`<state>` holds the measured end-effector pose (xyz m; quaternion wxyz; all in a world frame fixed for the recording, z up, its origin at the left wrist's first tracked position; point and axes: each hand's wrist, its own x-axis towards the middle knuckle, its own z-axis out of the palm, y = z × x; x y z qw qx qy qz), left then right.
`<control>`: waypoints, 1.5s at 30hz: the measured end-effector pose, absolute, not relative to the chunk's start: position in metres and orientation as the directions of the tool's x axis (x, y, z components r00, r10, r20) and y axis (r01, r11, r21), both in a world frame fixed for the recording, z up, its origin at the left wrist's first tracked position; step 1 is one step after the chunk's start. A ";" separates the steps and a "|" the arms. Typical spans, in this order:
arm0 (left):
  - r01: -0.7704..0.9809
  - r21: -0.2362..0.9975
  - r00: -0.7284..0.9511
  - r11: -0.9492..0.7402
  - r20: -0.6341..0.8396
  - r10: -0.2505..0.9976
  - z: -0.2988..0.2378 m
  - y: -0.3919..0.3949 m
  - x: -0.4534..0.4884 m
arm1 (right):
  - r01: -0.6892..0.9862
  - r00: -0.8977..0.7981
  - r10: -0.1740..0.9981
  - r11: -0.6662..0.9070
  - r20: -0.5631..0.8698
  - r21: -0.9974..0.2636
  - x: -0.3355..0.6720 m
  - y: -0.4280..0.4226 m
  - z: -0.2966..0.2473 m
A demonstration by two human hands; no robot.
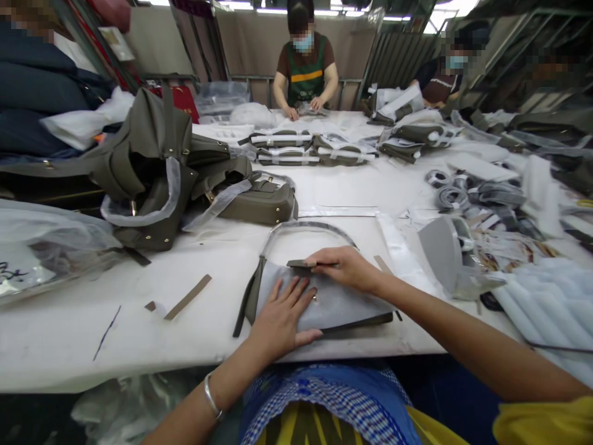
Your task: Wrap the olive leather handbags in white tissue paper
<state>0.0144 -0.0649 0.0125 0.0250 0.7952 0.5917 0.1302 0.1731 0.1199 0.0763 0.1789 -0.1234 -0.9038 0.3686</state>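
Note:
An olive handbag (252, 292) lies on the worktable in front of me, its front covered by a thin, whitish translucent sheet (354, 304). Its handle (309, 226), wrapped in clear film, arches away from me. My left hand (283, 315) rests flat on the sheet with fingers spread, close to a small gold-coloured fitting (314, 297). At the bag's upper edge, my right hand (345, 266) pinches a short dark olive strip (299, 264); whether it is attached to the bag is hidden by the fingers.
Olive bags (259, 201) are piled at the left, with plastic film (46, 241) nearby. Brown strips (188, 296) lie on the white table (139, 346). At the right are rolled straps (451, 196) and white padding (551, 296). Two masked people (306, 68) are at the far side.

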 end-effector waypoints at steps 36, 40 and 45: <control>0.895 0.204 0.302 -0.396 0.376 0.876 0.009 -0.079 0.001 | 0.026 -0.961 0.180 0.814 0.208 -0.581 0.196 0.091 0.066; 0.887 0.229 0.297 -0.401 0.380 0.876 0.007 -0.079 0.000 | 0.002 -0.966 0.152 0.813 0.208 -0.582 0.192 0.090 0.063; 0.888 0.230 0.297 -0.397 0.371 0.880 0.005 -0.079 0.000 | -0.030 -0.983 0.068 0.857 0.170 -0.514 0.188 0.089 0.064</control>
